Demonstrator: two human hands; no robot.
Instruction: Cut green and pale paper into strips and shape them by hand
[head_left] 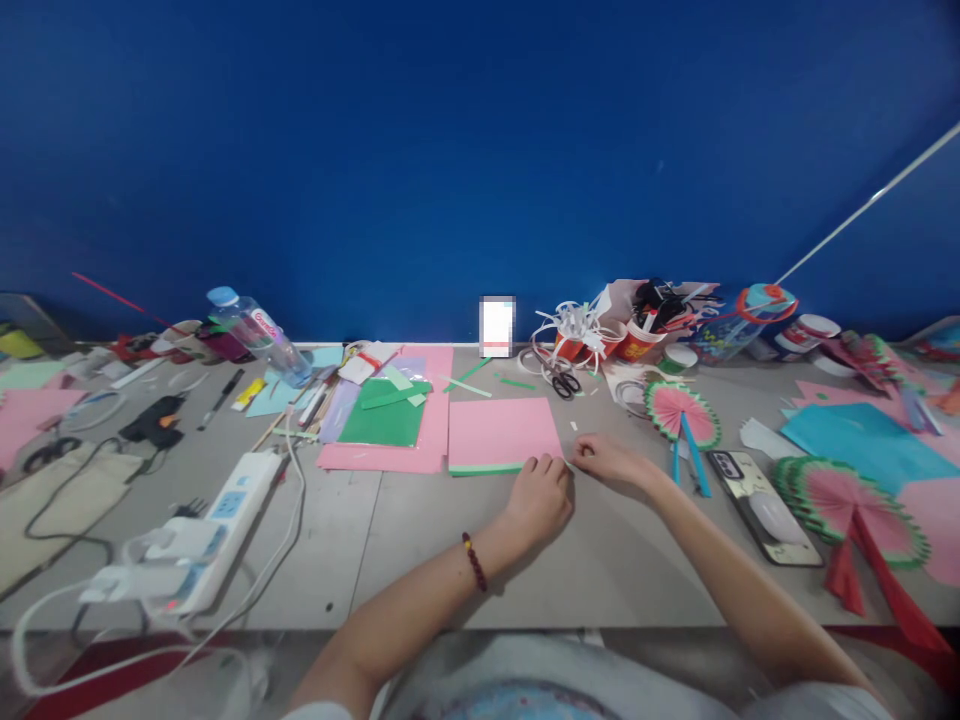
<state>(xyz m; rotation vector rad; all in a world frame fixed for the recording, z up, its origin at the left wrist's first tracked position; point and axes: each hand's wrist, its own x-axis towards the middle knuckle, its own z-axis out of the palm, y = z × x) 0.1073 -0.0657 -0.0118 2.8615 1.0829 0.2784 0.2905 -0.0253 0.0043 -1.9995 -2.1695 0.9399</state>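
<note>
A pink sheet of paper (504,430) lies flat on the grey table, with a narrow green paper strip (484,469) along its near edge. My left hand (541,497) rests at the sheet's near right corner, its bent fingers pressed together on the edge; the thumb is hidden. Just right of that corner is my right hand (609,461), thumb and index finger pinched close together. Whatever the pinch may hold is too small to make out. Beyond the right hand lies a small white scrap (574,426).
Left of the sheet, a green paper pack (386,418) lies on larger pink paper. Farther left are a power strip (234,520) and a tilted bottle (262,335). On the right are black scissors (566,384), a pink paper fan (684,412), a phone (754,500) and another fan (855,505).
</note>
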